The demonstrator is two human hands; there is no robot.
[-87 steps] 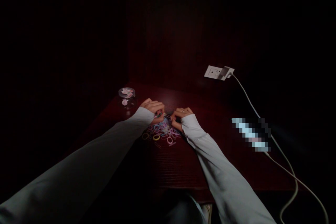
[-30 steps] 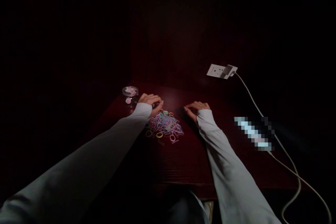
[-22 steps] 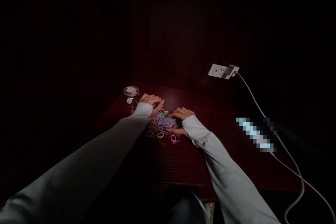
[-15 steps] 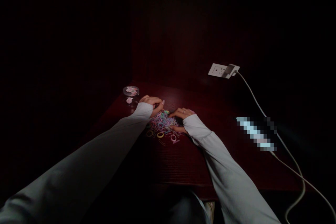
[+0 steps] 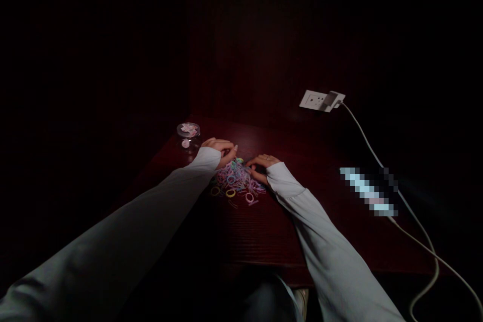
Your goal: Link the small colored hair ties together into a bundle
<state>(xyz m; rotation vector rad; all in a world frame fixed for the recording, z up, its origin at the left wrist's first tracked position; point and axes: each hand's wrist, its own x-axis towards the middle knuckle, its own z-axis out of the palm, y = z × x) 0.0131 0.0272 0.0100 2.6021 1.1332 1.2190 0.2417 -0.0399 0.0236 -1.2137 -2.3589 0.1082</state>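
Observation:
A heap of small colourful bands (image 5: 236, 176), mostly pink, purple and blue, lies on the dark red table (image 5: 260, 241). At the heap's back left edge is my left hand (image 5: 222, 147), its thumb and fingers closed together; what they may hold is hidden. My right hand (image 5: 262, 163) rests at the heap's right side with its thumb and fingers apart, the tips near the bands. Two yellow rings (image 5: 230, 193) and a pink ring (image 5: 249, 197) lie along the front of the heap.
Behind my left wrist stands a clear lidded jar (image 5: 188, 137) with pink stickers. On the wall a socket (image 5: 316, 100) holds a charger (image 5: 333, 101). White cables (image 5: 418, 226) run down the right side, by a blurred-out device (image 5: 368, 193).
The thumb of my right hand has moved up and closer to its fingers, uncovering bands at the heap's right edge. My left hand has barely moved.

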